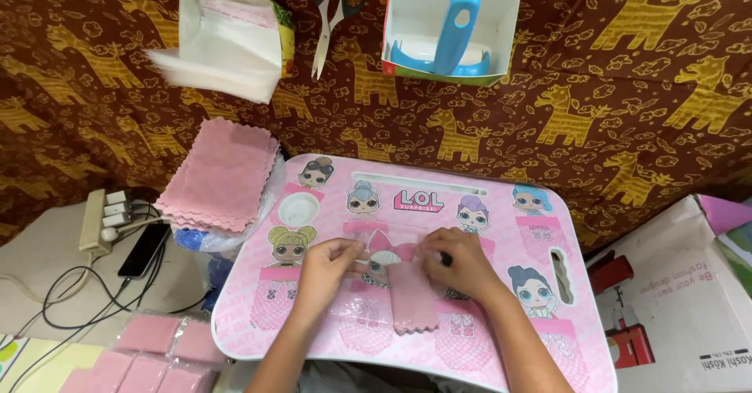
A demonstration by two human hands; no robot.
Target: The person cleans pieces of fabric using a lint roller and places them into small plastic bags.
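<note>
On a pink lap table (501,346) printed with cartoon dolls lies a folded pink cloth (413,299) with a zigzag edge. It looks partly inside a clear plastic sleeve (392,256). My left hand (325,272) pinches the sleeve's left edge at the top of the cloth. My right hand (462,264) grips the right side, fingers curled on the plastic and cloth.
A stack of pink cloths (222,175) lies left of the table. Packed pink cloths (149,354) sit at the lower left beside a phone (143,250), cables and a power strip (98,219). Behind are a box of plastic bags (227,37), scissors (333,13), a box holding a blue tool (450,29), and a cardboard box (689,299) at right.
</note>
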